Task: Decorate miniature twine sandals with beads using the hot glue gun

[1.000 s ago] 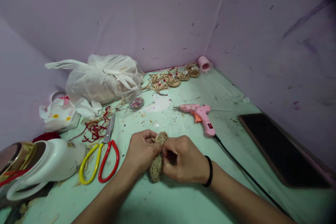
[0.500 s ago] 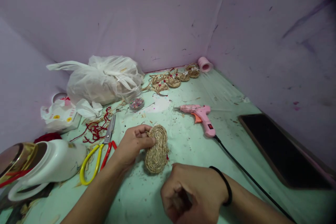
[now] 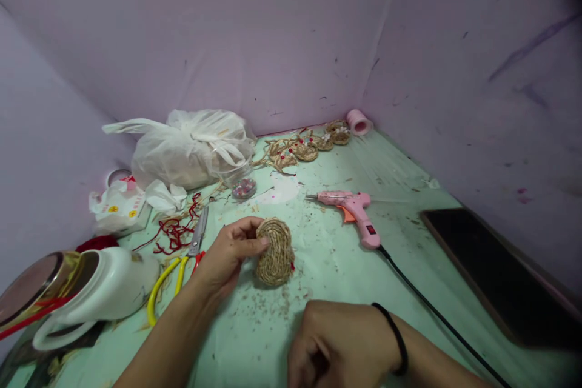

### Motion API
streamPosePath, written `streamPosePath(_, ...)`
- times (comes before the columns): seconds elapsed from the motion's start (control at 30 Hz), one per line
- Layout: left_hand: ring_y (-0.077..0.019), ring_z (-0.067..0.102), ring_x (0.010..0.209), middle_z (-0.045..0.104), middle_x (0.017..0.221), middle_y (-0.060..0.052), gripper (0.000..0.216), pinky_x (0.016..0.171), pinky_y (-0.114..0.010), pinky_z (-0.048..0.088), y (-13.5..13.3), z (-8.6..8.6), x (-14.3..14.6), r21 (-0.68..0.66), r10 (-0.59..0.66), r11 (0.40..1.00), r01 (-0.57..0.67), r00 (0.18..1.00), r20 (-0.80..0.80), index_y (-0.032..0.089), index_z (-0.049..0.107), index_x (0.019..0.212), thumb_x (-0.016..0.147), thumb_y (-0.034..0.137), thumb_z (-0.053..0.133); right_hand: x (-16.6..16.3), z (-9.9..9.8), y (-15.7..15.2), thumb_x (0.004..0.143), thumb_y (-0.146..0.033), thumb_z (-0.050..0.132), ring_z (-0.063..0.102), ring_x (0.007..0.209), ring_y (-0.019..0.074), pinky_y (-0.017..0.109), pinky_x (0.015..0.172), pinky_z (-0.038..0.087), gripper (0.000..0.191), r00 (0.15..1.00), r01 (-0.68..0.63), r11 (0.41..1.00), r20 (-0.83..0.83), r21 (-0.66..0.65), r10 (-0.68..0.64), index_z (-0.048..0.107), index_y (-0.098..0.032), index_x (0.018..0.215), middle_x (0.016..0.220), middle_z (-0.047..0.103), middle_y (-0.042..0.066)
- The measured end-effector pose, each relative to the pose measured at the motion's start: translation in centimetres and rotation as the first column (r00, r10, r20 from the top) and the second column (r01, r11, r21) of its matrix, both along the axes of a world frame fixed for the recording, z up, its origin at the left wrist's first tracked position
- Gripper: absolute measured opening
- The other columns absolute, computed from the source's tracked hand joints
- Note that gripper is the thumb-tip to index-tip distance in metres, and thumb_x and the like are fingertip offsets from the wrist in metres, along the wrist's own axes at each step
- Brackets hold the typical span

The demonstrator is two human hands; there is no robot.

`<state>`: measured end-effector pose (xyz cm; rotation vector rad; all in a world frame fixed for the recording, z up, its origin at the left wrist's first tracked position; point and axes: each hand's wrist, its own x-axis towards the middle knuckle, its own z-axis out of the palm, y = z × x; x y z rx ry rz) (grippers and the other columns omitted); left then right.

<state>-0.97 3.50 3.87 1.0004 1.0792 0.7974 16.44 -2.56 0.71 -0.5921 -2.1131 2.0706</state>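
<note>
My left hand (image 3: 226,253) pinches an oval piece of coiled jute rope (image 3: 274,251) by its left edge and holds it just above the green table (image 3: 345,267). A bit of red shows at the oval's lower right edge. My right hand (image 3: 342,344) rests at the bottom of the view as a loose fist, apart from the oval; I cannot make out anything inside it. A black band circles that wrist.
A pink glue gun (image 3: 353,209) with a black cord lies right of the oval. Yellow-and-red scissors (image 3: 182,264) and red yarn (image 3: 175,231) lie left. A white jar (image 3: 93,291), a plastic bag (image 3: 193,147), finished jute pieces (image 3: 304,147), a pink spool (image 3: 359,122), and a dark slab (image 3: 495,273) surround them.
My right hand let go of the jute oval and pulled back toward me. My left hand turned the oval so its flat face shows.
</note>
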Motion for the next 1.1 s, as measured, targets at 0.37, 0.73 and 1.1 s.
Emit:
streamPosePath(0.37, -0.0251, 0.031, 0.126, 0.052, 0.123, -0.004, 0.051, 0.102, -0.045, 0.029, -4.4, 0.3, -0.6, 0.664, 0.022, 0.464, 0.586, 0.742, -0.670, 0.024, 0.061, 0.100, 0.063, -0.005, 0.040, 4.0, 0.7, 3.8, 0.070, -0.025, 0.053, 0.043, 0.039, 0.0069, 0.018, 0.037, 0.034, 0.010, 0.699, 0.699, 0.715, 0.238, -0.028, -0.674, 0.049, -0.017, 0.065, 0.051, 0.051, -0.004)
streamPosePath(0.73, -0.0218, 0.051, 0.108, 0.055, 0.116, -0.007, 0.047, 0.093, -0.042, 0.043, -4.4, -1.8, -3.0, 0.456, 0.142, 0.828, 0.327, 0.664, -0.734, 0.021, 0.052, 0.107, 0.064, 0.004, 0.043, 3.0, -0.3, 2.7, 0.073, -0.022, 0.052, 0.056, 0.062, 0.0167, 0.030, 0.058, 0.043, 0.010, 0.566, 0.641, 0.600, 0.234, 0.478, -0.791, 0.061, -0.021, 0.078, 0.068, 0.062, 0.001)
streamPosePath(1.1, -0.0240, 0.034, 0.121, 0.037, 0.134, -0.003, 0.054, 0.098, -0.044, 0.033, -4.8, -1.4, 0.1, 0.327, -0.027, 0.645, 0.691, 0.449, -0.893, 0.027, 0.046, 0.111, 0.060, 0.009, 0.052, 0.5, 1.6, -0.7, 0.067, -0.033, 0.067, 0.048, 0.109, 0.0254, 0.042, 0.088, 0.043, 0.041, 0.725, 0.515, 0.528, -0.015, 0.675, -0.688, 0.046, -0.023, 0.100, 0.118, 0.051, 0.009)
